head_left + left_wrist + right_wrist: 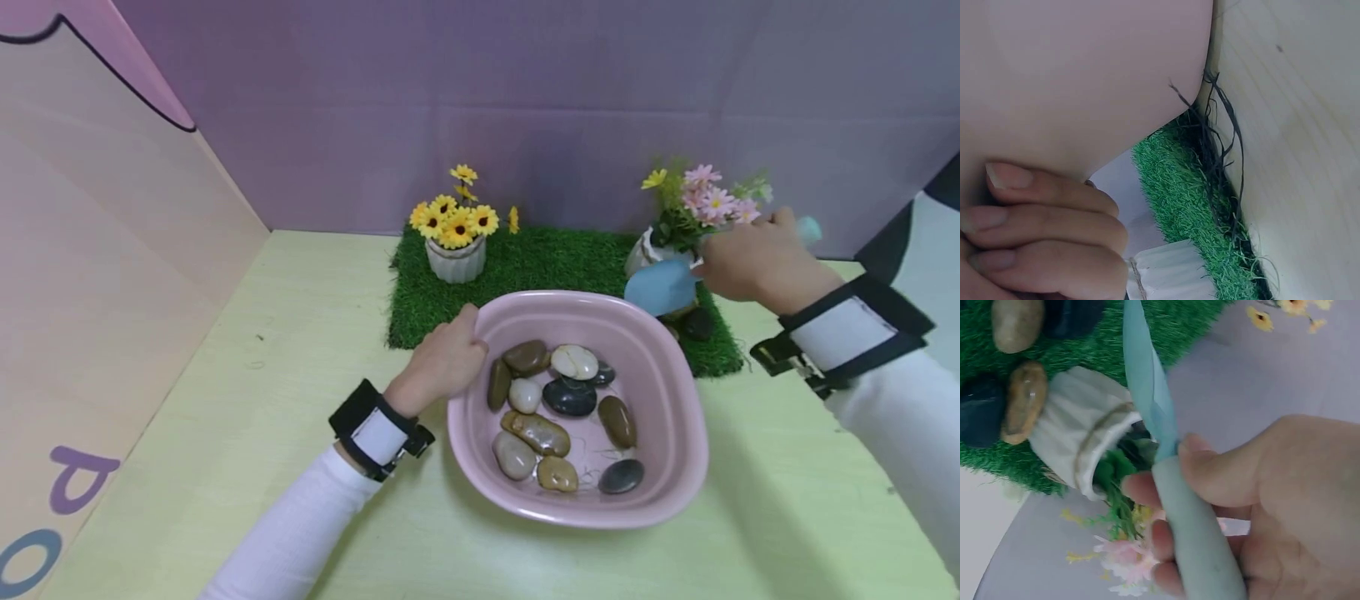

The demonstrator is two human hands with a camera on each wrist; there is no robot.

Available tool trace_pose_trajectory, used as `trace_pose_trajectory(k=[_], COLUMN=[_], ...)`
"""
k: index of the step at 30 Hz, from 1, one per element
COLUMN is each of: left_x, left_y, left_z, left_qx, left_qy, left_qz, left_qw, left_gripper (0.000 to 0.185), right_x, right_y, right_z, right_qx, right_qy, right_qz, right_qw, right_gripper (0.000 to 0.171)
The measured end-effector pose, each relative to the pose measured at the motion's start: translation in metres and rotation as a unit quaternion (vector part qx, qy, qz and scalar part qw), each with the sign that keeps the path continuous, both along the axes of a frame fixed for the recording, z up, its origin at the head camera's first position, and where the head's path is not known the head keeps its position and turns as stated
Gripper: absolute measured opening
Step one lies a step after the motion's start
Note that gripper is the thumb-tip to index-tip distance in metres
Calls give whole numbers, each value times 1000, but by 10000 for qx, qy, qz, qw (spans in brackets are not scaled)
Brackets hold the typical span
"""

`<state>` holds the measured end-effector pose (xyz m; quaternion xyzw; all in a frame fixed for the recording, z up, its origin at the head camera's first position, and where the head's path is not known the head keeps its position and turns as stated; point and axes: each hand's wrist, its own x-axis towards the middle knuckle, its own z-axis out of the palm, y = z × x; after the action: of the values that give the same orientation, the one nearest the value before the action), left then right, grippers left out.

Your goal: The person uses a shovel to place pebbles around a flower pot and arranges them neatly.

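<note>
As right fingers (1163, 540) grip handle (1200, 540), trowel (662, 287) points left, axis apparently tilted.

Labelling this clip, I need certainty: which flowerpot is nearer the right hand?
The pot with pink flowers, on the right side of the grass mat; the yellow-flowered pot stands on its left, farther from the right hand.

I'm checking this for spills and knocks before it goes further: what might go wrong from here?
1. The left hand grips the pink basin at one side of its rim, so it may tip and the loose stones inside could slide.
2. The right hand holds the trowel close to the white pot; a careless swing might knock it over.
</note>
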<state>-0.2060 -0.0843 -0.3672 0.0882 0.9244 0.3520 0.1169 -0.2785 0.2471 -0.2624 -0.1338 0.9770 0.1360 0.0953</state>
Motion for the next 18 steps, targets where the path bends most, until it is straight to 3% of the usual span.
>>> trace_pose_trajectory(k=[6,11,18], left_x=[-1,-1,-1], left_y=[0,-1,0], left_z=[-1,-2,-2], left_qx=[69,59,38], left_qy=[30,-31,-8], left_qz=[-33,-45,-30], left_qw=[10000,10000,10000], left_gripper=[38,39,37], right_x=[5,9,16], right_y=[8,8,-6], right_z=[12,16,20], right_qx=[-341,-806,-1407], right_qy=[849,1108,1816], right_qz=[-76,11,643], right_qw=[9958,9906,9711], right_gripper=[31,36,28])
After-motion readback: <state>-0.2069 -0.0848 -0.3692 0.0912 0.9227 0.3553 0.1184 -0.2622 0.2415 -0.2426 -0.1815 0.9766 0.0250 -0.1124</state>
